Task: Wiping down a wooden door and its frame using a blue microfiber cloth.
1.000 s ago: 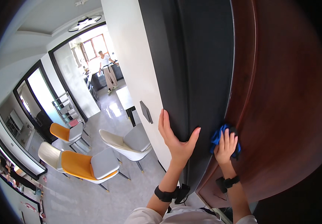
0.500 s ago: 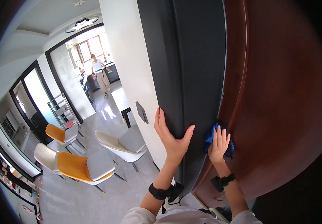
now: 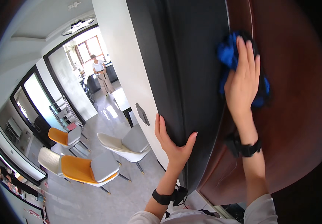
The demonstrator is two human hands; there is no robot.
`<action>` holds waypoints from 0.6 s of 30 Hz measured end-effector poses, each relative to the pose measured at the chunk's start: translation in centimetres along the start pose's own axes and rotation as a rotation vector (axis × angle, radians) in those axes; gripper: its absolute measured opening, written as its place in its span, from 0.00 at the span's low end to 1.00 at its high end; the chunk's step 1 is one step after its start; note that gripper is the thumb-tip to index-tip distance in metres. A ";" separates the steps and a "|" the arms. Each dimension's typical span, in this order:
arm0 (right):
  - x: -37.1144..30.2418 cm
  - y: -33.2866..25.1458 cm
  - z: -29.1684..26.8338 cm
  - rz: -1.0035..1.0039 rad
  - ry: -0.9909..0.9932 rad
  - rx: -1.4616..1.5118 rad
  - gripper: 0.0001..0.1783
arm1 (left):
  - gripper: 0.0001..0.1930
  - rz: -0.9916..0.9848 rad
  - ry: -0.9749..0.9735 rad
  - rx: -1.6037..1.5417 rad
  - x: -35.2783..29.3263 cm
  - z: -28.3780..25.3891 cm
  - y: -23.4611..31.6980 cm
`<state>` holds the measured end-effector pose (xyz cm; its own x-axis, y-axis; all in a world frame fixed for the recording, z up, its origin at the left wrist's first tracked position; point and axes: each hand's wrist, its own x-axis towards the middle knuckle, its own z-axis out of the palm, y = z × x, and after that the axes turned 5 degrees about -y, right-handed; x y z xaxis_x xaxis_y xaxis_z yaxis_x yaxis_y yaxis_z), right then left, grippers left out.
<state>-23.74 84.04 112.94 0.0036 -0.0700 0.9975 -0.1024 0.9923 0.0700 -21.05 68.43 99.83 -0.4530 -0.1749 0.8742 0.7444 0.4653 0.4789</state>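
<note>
My right hand [image 3: 243,87] lies flat over a crumpled blue and black cloth [image 3: 227,54], pressing it on the reddish-brown door panel [image 3: 291,100] along its edge. Part of the cloth is hidden under the palm and shows again below the fingers. Lower down, my left hand [image 3: 174,149] rests with thumb and fingers spread on the black door frame [image 3: 202,71]; it holds nothing. Each wrist carries a black strap with a small box on it.
A white wall with a dark switch plate [image 3: 142,114] adjoins the frame. To the left stand orange-backed chairs [image 3: 76,168] and white-backed chairs [image 3: 110,143]. Behind them is a metal rack [image 3: 62,112]. A person [image 3: 100,72] stands in the far bright room.
My right hand has slid the cloth upward along the panel's edge. The left hand keeps its place on the frame. The far person's hands have come together in front of the body.
</note>
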 end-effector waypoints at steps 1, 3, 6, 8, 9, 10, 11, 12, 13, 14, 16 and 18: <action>-1.9 -0.3 -0.1 0.031 -0.065 -0.044 0.32 | 0.42 0.000 0.002 -0.016 -0.1 0.0 -0.1; -7.0 -1.3 -0.1 0.105 -0.134 -0.069 0.25 | 0.42 0.004 0.006 -0.022 -0.1 -0.2 -0.5; -18.0 -1.6 -1.2 0.088 -0.274 -0.146 0.23 | 0.42 0.017 0.010 -0.038 0.0 -0.2 0.0; -29.2 -1.5 -1.3 0.067 -0.384 -0.080 0.22 | 0.42 0.021 0.002 -0.024 -0.1 0.0 0.0; -33.3 -0.7 -1.8 0.024 -0.450 -0.112 0.22 | 0.42 0.013 -0.011 -0.040 -0.2 0.4 0.1; -33.3 -1.0 -2.6 0.016 -0.556 -0.062 0.24 | 0.41 0.023 -0.005 -0.029 0.0 0.3 -0.2; -33.2 -1.4 -3.2 0.012 -0.662 -0.013 0.26 | 0.41 0.034 0.004 -0.026 0.0 0.2 -0.3; -32.6 -1.1 -3.3 0.017 -0.693 0.034 0.32 | 0.41 0.034 0.016 -0.040 0.0 0.3 -0.5; -30.5 -1.3 -3.4 -0.001 -0.697 0.041 0.35 | 0.40 0.036 0.026 -0.046 0.0 0.1 -0.5; -27.9 -1.1 -3.5 -0.009 -0.671 0.035 0.32 | 0.40 0.038 0.022 -0.042 0.2 0.0 -0.3; -21.4 -1.0 -3.0 0.006 -0.552 0.072 0.28 | 0.40 0.031 0.016 -0.051 0.1 -0.1 -0.4; -13.4 -0.2 -3.1 0.009 -0.464 0.083 0.31 | 0.40 0.024 0.018 -0.077 0.2 0.2 0.0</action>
<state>-20.67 85.05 99.60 -0.4407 -0.1183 0.8898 -0.1800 0.9828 0.0415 -21.22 68.52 99.94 -0.4259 -0.1805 0.8866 0.7908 0.4018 0.4617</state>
